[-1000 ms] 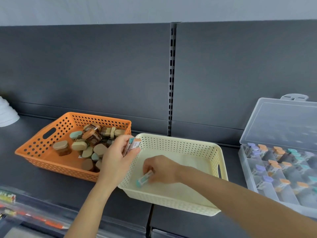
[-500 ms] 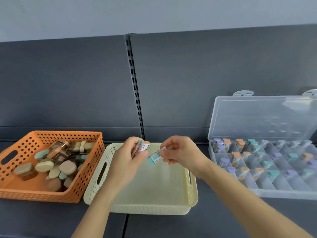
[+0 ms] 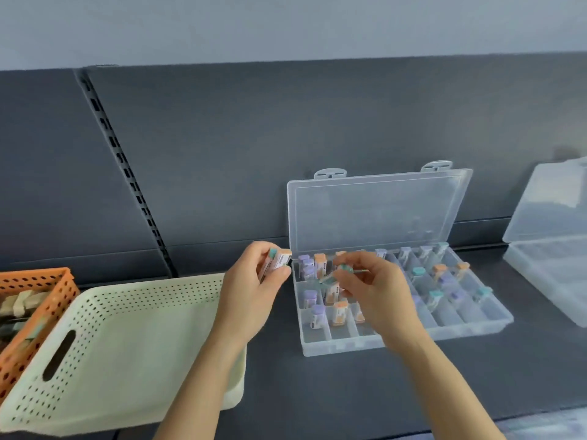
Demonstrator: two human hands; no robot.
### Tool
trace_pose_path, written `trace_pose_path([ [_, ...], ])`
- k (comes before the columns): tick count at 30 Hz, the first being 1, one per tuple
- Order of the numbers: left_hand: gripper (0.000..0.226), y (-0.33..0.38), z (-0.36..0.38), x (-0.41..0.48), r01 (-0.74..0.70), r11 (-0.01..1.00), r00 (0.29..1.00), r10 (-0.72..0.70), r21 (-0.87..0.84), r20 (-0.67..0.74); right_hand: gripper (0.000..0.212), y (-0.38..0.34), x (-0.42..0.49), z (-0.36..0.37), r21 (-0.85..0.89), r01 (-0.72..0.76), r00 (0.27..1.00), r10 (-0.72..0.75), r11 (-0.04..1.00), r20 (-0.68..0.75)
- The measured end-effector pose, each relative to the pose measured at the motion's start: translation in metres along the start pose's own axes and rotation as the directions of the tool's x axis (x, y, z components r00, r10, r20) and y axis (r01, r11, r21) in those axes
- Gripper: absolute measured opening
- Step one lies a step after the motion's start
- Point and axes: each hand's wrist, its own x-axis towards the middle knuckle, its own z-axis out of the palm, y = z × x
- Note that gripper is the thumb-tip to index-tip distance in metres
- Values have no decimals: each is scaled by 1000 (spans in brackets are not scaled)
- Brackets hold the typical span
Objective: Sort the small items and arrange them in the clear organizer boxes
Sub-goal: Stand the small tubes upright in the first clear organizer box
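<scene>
A clear organizer box (image 3: pixel 343 344) lies open on the dark shelf, its lid (image 3: pixel 374 211) leaning on the back wall. Its compartments hold small vials with purple, orange and teal caps (image 3: pixel 317 315). My left hand (image 3: pixel 254 290) grips two or three small vials (image 3: pixel 279 260), teal and orange capped, just left of the box. My right hand (image 3: pixel 371 287) pinches one teal-capped vial (image 3: pixel 333 276) over the box's left compartments.
A cream perforated basket (image 3: pixel 104 354) sits in front of my left arm. An orange basket (image 3: pixel 31 306) with beige and brown items is at the far left edge. A second clear organizer box (image 3: pixel 552 249) stands open at the right.
The view has swung right. Both hands moved from the cream basket to the organizer box. My right hand lifted a teal-capped vial out of the basket and carried it over the compartments.
</scene>
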Motion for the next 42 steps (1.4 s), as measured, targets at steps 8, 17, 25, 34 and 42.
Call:
trace_pose_path([
  [8,19,22,79,-10,91,992,995,-88,-82,42,19,36,2,-86,-144,-7,996,-6,990,-89],
  [17,17,38,142,-19,145,979,989,-138,-141,54,21,62,8,-178,-255,-10,980,-41,967,-196],
  [25,17,51,184,-25,127,986,986,-113,-109,125,15,91,12,-207,-449,6,983,-87,894,-159],
  [34,23,56,205,-28,133,990,981,-124,-50,152,16,104,20,-203,-612,226,972,-212,758,98],
  [42,25,54,208,-26,154,988,977,-149,-27,154,12,123,23,-194,-645,219,976,-174,732,134],
])
